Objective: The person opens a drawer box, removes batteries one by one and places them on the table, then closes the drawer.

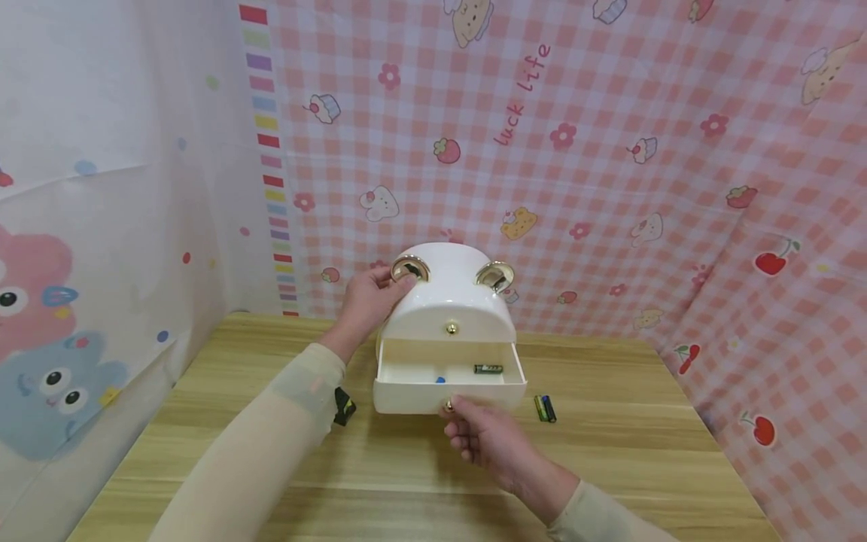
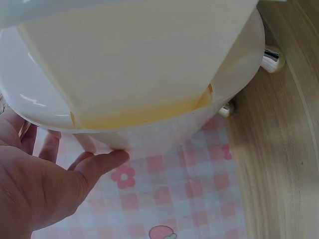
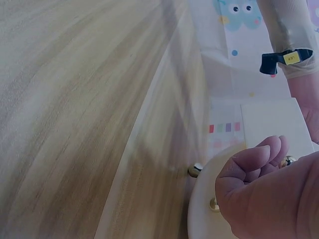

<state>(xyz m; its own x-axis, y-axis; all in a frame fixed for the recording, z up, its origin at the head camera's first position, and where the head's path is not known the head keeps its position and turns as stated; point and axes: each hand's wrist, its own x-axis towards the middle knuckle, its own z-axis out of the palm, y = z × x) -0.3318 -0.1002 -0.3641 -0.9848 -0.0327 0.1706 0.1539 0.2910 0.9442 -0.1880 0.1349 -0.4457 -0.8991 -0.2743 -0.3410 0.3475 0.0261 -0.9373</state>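
Note:
A white, round-topped drawer box [image 1: 447, 290] with gold ears stands on the table. Its lower drawer [image 1: 406, 399] is pulled out, while the upper one is closed. Inside the drawer lie a dark battery [image 1: 488, 369] and a small blue thing [image 1: 440, 380], mostly hidden by the drawer front. My left hand [image 1: 371, 301] holds the box at its left gold ear [image 1: 410, 269]; in the left wrist view its fingers reach around the box's edge. With thumb and fingers, my right hand [image 1: 491, 444] pinches the drawer's gold knob [image 1: 448, 406].
Two batteries [image 1: 545, 408] lie side by side on the wooden table [image 1: 609, 452], right of the drawer. A pink checked cloth [image 1: 576, 188] hangs behind the box. A black strap with a yellow label [image 3: 286, 58] is around the left sleeve.

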